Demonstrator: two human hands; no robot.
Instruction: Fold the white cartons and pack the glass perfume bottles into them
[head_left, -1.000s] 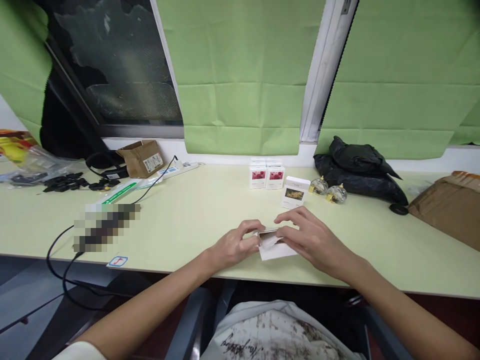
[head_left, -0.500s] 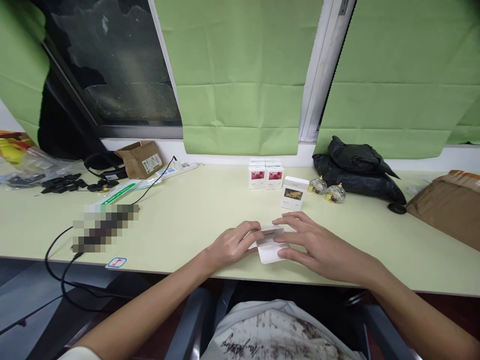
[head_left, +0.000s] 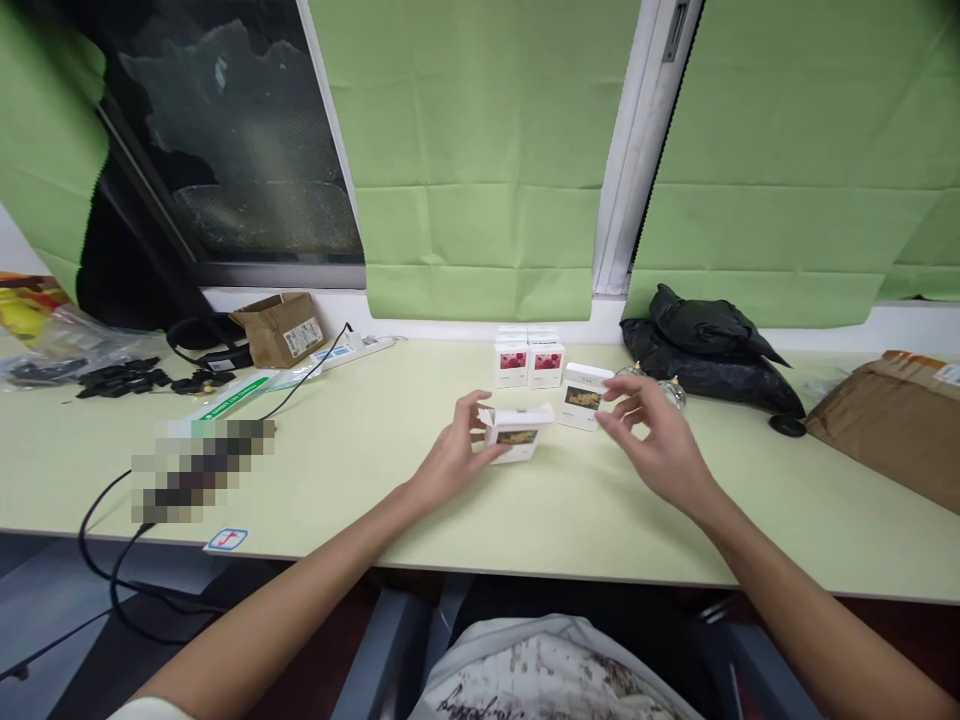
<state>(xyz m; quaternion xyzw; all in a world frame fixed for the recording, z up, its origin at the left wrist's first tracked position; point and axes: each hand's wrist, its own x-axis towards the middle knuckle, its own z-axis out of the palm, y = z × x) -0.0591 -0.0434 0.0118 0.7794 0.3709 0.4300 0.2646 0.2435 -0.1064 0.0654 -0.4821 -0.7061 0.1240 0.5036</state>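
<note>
My left hand (head_left: 457, 445) grips a small white carton (head_left: 517, 440) with a yellow-flower picture on its front, fingers at its left side and thumb across the front. The carton stands upright, its top flaps lifted. My right hand (head_left: 649, 430) is open, thumb and fingers apart, beside a second white carton (head_left: 580, 400) with a similar picture. Its fingertips overlap that carton's right edge in view; I cannot tell whether they touch it. Behind this hand, two clear glass bottles with gold tops are partly hidden, the right-hand glass bottle (head_left: 675, 393) showing more.
Several white boxes with red pictures (head_left: 528, 362) stand together near the wall. Black plastic bags (head_left: 709, 355) and a brown cardboard box (head_left: 892, 425) lie to the right. On the left are a small open cardboard box (head_left: 283, 332), black cables and a power strip (head_left: 349, 348).
The carton in my left hand has been turned upright, its picture now facing me, and moved slightly away from me. My right hand has left it and moved right, towards the glass bottles.
</note>
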